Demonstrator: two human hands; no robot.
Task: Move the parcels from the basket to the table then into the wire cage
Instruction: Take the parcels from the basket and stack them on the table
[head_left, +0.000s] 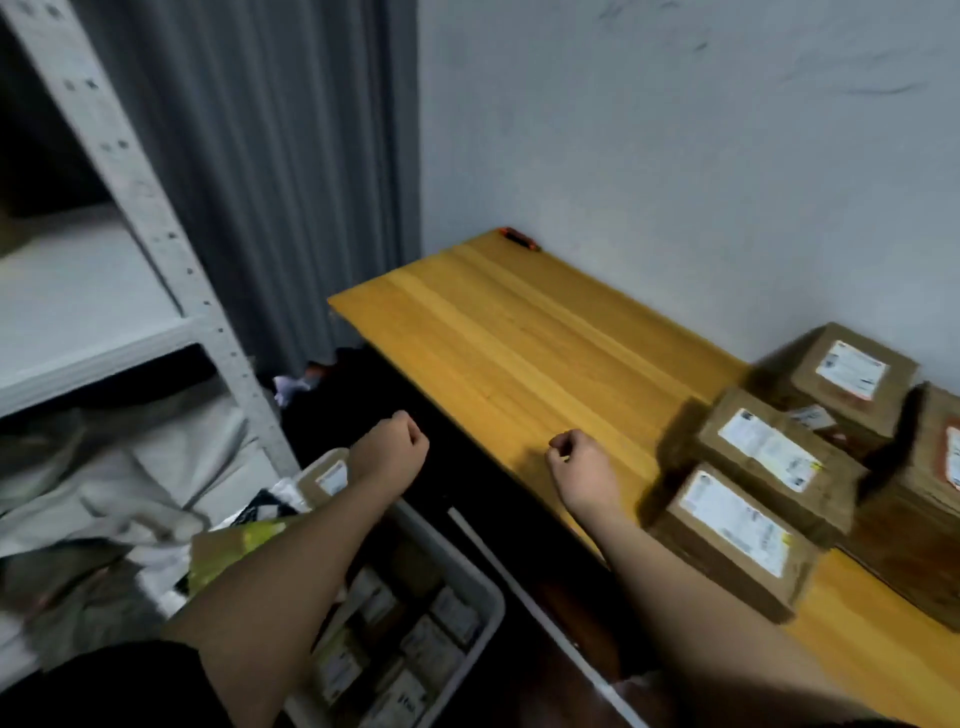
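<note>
Your left hand (396, 451) and your right hand (575, 461) are both curled into fists and hold nothing. Three brown parcels (782, 453) sit in a row on the yellow wooden table (498, 332), touching each other, near the wall on your right. Each one lies flat with its white label up, and its long side runs across the table from the front edge toward the wall. A bigger box (935, 499) sits just beside them at the right. More parcels lie in the white basket (470, 566) on the floor, under your left arm. A gray shelf (156, 218) stands at your left, and a small orange thing (519, 239) lies at the table's far corner.
</note>
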